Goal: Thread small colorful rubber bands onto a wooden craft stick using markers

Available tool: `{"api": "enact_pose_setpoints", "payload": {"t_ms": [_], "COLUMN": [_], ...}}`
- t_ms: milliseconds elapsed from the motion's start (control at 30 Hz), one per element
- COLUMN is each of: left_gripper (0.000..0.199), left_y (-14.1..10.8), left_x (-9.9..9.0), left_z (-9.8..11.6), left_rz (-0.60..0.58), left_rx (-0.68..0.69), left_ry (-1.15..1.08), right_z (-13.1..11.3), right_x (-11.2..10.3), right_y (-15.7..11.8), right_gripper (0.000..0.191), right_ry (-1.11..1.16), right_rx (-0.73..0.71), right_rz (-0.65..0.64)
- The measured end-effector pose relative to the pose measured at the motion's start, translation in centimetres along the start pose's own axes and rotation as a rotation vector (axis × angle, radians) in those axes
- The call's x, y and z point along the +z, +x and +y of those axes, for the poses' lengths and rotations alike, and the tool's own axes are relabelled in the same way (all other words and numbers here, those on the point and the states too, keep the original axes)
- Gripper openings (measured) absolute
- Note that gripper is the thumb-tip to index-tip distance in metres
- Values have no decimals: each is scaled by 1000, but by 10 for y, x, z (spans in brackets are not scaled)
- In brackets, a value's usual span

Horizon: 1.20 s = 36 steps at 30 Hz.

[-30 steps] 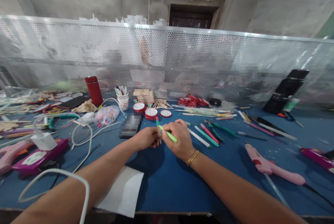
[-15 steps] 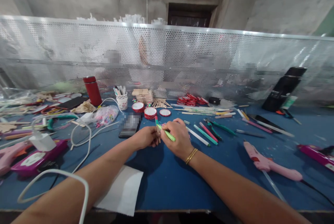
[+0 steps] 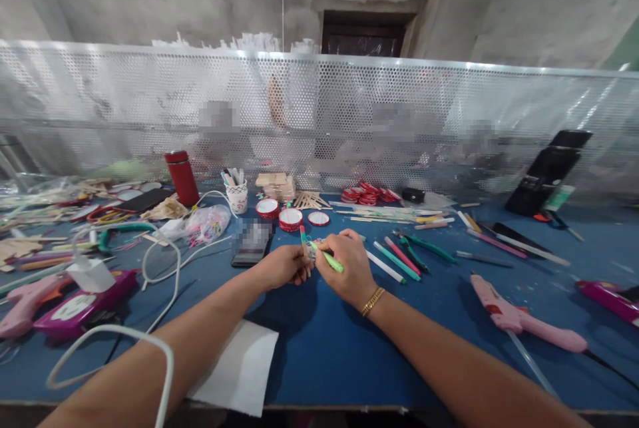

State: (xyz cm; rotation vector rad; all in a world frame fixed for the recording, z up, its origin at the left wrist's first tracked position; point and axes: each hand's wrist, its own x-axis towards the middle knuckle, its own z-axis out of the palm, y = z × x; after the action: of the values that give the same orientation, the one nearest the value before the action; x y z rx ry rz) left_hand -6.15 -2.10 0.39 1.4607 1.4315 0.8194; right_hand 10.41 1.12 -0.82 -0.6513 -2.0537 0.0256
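Note:
My left hand [image 3: 288,265] is closed on a small wooden craft stick [image 3: 302,233], which stands up from the fingers with a red end and a green band below it. Beside it, my right hand [image 3: 345,263] grips a light green marker [image 3: 332,261], its tip pointing up and left, close to the stick. A gold bracelet [image 3: 373,301] circles the right wrist. Small colourful bits lie on the table just behind the hands, partly hidden. White, teal and pink markers [image 3: 398,259] lie right of my right hand.
A phone [image 3: 252,243], red-rimmed discs [image 3: 290,218], a paper cup of pens [image 3: 237,196] and a red flask [image 3: 182,177] stand beyond. Green-handled pliers [image 3: 426,246] and a pink glue gun [image 3: 524,318] lie right. A white cable [image 3: 167,361] loops at left near white paper [image 3: 242,365].
The marker tip has moved off the stick, slightly to the right, leaving a small gap. The stick's coloured end shows more clearly. The whole view has shifted a little.

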Motion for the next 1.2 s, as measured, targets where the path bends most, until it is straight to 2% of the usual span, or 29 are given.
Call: {"api": "enact_pose_setpoints", "payload": {"t_ms": [433,667,867,1000,1200], "left_gripper": [17,17,8,8,11], "left_y": [-6,3,8,5,3], "left_x": [2,-2,-4,-3,-2], "left_z": [4,-3,-5,-2,1], "left_rz": [37,13,-30,-19,-12], "left_rx": [-22,-30,-22,-32,-31], "left_ry": [35,86,81,79,70], "right_z": [-3,-1,3,2,2], "right_x": [-5,-4,-2,-1,4], "right_y": [1,6,6,5,3], "right_gripper": [6,8,6,2,12], "right_ry": [72,74,114,120,91], "right_rx": [-33,-89,-20,15,-39], "right_rz": [24,52,108,126,131]}}
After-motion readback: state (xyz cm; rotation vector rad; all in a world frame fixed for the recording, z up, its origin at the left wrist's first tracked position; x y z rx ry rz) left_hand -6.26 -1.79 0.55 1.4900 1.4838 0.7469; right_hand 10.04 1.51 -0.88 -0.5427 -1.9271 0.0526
